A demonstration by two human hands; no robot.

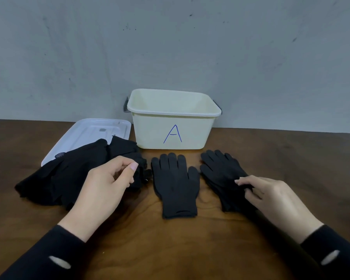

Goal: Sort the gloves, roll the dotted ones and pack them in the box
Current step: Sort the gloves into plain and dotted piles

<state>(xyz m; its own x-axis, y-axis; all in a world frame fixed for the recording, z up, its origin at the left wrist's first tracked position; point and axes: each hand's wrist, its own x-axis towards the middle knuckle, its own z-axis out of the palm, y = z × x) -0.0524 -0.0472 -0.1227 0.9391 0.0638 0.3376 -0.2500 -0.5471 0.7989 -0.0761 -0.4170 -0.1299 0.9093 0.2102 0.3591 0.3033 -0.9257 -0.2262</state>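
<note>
Your table [190, 249] carries everything, and the cream box [170, 136] marked A stands open at the back against the wall, its white lid [85, 132] lying flat just to its left. I'd judge the box light and rigid, easy to slide if you bump it.

The heap of black gloves [69, 174] sprawls over the lid's near edge; 1 cuff or fingertip there shows a dotted patch, so the dotted ones likely sit in this heap. Expect soft, limp knit that tangles and drags its neighbours, so lift 1 at a time by the cuff.

The stacked gloves [220, 174] on the right look plain, as does the single glove [176, 184] lying flat, fingers toward the box. For rolling, I'd start from the fingertips and keep pressure on, since knit springs loose.

Your left hand [107, 186] hovers over the heap's right edge, fingers loosely curled, holding nothing. Your right hand [271, 201] rests fingertips on the stack, lightly bent; whether it pinches fabric, I cannot tell.
</note>
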